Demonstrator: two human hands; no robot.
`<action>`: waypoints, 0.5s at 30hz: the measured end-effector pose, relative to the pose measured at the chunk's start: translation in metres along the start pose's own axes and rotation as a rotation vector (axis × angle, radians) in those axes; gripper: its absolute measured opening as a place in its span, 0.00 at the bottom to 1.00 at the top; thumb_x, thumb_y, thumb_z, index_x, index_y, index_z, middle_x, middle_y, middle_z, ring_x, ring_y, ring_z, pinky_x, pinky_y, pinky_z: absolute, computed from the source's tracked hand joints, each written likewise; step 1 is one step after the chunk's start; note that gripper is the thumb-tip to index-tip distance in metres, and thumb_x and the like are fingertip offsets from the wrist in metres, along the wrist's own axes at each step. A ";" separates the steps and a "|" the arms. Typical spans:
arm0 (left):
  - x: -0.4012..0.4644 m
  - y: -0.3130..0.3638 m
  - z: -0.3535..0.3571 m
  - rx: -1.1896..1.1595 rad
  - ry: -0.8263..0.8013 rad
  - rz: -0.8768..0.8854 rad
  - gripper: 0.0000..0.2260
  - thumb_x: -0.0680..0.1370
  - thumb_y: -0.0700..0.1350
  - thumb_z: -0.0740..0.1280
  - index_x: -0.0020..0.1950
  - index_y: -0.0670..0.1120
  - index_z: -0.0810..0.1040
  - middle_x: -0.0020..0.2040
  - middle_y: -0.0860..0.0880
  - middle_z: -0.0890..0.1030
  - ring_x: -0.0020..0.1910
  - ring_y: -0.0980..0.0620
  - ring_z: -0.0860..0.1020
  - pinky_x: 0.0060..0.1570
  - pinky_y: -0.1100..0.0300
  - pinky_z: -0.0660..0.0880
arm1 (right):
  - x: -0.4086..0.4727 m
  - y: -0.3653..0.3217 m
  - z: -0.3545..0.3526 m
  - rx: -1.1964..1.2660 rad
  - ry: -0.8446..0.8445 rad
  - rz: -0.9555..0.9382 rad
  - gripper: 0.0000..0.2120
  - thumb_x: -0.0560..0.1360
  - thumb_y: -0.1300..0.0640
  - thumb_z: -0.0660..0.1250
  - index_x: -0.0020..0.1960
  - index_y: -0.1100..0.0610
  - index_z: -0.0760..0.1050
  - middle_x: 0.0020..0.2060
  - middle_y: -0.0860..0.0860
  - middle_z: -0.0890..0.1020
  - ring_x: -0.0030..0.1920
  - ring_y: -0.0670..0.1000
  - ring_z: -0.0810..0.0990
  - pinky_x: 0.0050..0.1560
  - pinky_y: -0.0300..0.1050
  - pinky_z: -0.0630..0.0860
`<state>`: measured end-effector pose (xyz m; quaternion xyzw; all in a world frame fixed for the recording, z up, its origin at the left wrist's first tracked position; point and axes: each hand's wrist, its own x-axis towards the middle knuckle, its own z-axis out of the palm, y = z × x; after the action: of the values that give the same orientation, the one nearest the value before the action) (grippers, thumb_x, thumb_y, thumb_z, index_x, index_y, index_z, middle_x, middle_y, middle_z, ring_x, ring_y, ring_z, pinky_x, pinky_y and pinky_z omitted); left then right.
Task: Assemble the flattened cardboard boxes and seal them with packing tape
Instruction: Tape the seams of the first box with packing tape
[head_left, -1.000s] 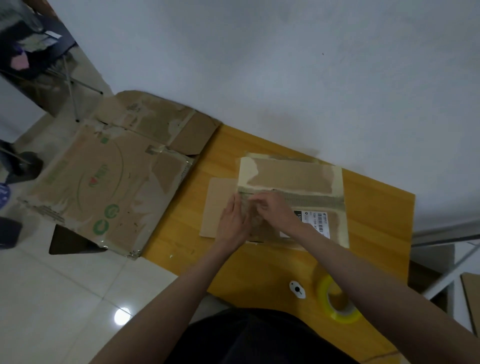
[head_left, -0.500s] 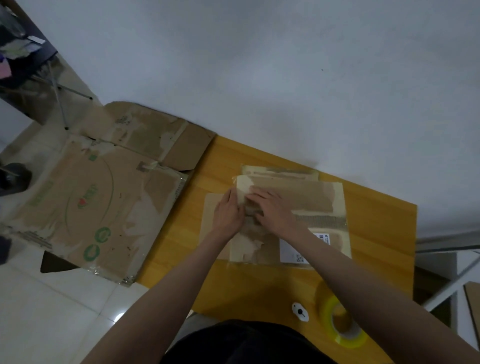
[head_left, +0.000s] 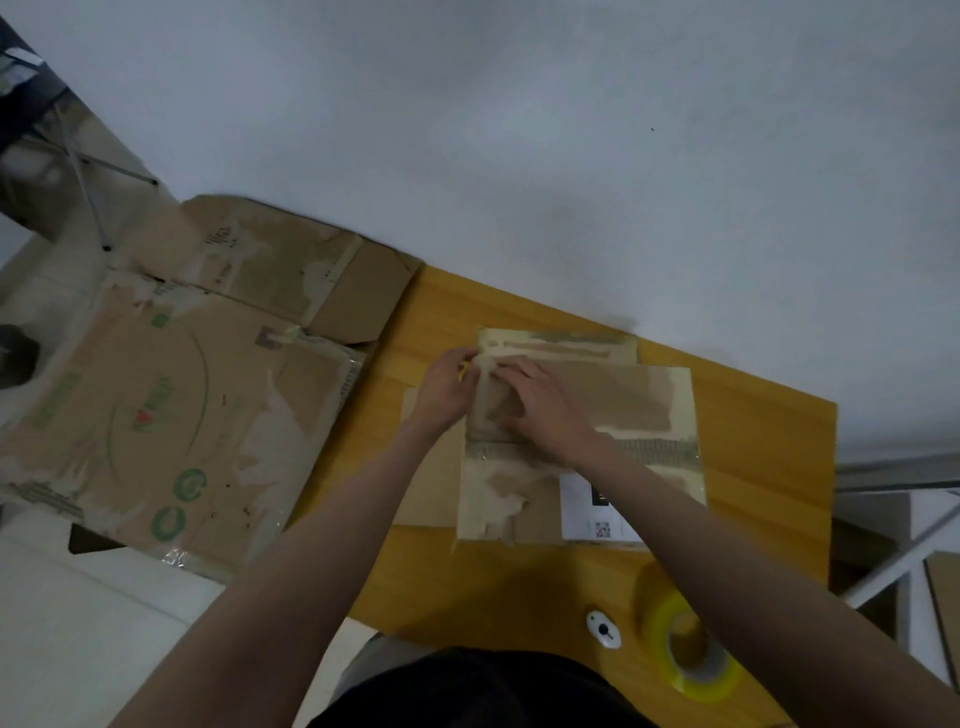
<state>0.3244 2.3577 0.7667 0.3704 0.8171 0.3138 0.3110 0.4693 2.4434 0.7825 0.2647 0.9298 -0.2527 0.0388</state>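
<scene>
While the flattened cardboard box (head_left: 587, 441) lies on the wooden table (head_left: 758, 441), toward its far side near the wall, both hands work at the box's far left corner. The left hand (head_left: 447, 389) has its fingers curled over the left edge, pinching the corner of the top flap. The right hand (head_left: 540, 410) lies on top of the box just beside it, fingers spread and bent, pressing down on the cardboard; whether it grips anything I cannot tell. A white label (head_left: 587, 509) shows on the box's near right part. The roll of yellow packing tape (head_left: 685, 644) stands at the near right of the table, a small white object (head_left: 603, 630) just left of it. Larger flattened cartons (head_left: 171, 405) lie to the left.
</scene>
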 end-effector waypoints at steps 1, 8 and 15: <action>0.005 -0.001 -0.003 0.008 -0.039 -0.007 0.15 0.83 0.43 0.62 0.68 0.39 0.75 0.66 0.40 0.77 0.62 0.41 0.77 0.61 0.52 0.72 | 0.003 0.000 0.000 0.002 -0.002 0.003 0.34 0.70 0.52 0.75 0.73 0.56 0.68 0.72 0.50 0.68 0.70 0.53 0.68 0.72 0.48 0.63; 0.030 0.001 -0.010 0.165 -0.150 0.012 0.14 0.83 0.45 0.63 0.64 0.40 0.79 0.62 0.40 0.77 0.61 0.41 0.75 0.58 0.56 0.68 | 0.013 0.003 0.002 0.023 -0.037 0.056 0.40 0.69 0.47 0.76 0.76 0.54 0.63 0.72 0.49 0.67 0.70 0.54 0.68 0.68 0.50 0.64; 0.030 0.006 -0.009 0.212 -0.074 0.105 0.12 0.81 0.40 0.65 0.63 0.45 0.82 0.59 0.45 0.83 0.59 0.45 0.79 0.54 0.58 0.73 | 0.015 0.000 0.004 0.038 0.010 0.056 0.38 0.68 0.51 0.77 0.73 0.57 0.66 0.68 0.51 0.71 0.64 0.54 0.70 0.59 0.44 0.65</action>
<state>0.3042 2.3823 0.7690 0.4548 0.8131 0.2274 0.2833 0.4564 2.4489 0.7758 0.2923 0.9174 -0.2677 0.0364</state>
